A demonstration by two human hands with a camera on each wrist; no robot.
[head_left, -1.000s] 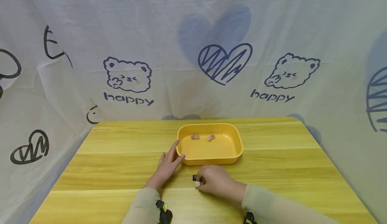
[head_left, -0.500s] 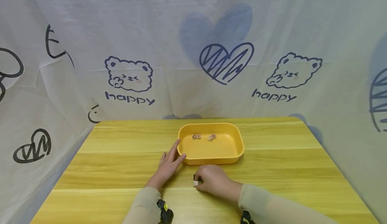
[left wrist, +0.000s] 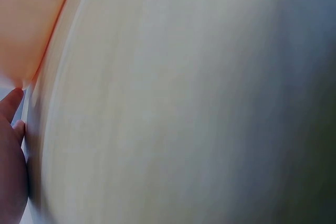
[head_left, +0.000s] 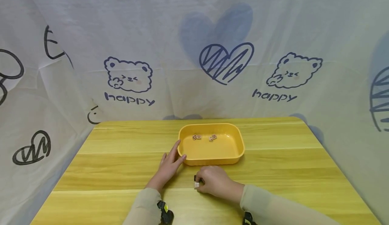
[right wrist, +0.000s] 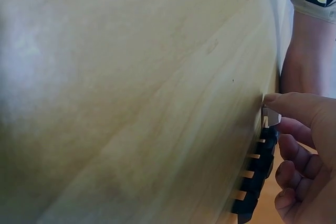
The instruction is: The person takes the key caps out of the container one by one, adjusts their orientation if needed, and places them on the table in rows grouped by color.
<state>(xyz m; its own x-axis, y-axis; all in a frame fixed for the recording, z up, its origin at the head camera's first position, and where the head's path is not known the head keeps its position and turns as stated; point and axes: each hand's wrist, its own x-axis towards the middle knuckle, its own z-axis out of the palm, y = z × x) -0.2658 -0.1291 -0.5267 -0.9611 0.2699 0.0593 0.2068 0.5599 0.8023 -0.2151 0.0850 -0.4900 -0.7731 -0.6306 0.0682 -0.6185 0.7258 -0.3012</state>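
In the head view, my right hand (head_left: 216,181) pinches a small pale cube (head_left: 196,185) with a printed top, just in front of the tray. In the right wrist view, thumb and forefinger hold the pale cube (right wrist: 271,116) at the end of a dark notched row of small blocks (right wrist: 254,174). Most of that dark row (head_left: 195,177) is hidden behind the right hand in the head view. My left hand (head_left: 169,168) rests against the left front corner of a yellow tray (head_left: 212,161), fingers extended over its side.
Several small pale cubes (head_left: 199,137) with printed faces lie inside the tray, toward its back. Everything sits on a wood-grain table (head_left: 121,171). A white curtain (head_left: 170,83) with printed drawings hangs behind and at both sides.
My right hand has shifted slightly left with the pale cube, bringing it in line with the dark row and covering more of that row. The left hand and tray have stayed still.
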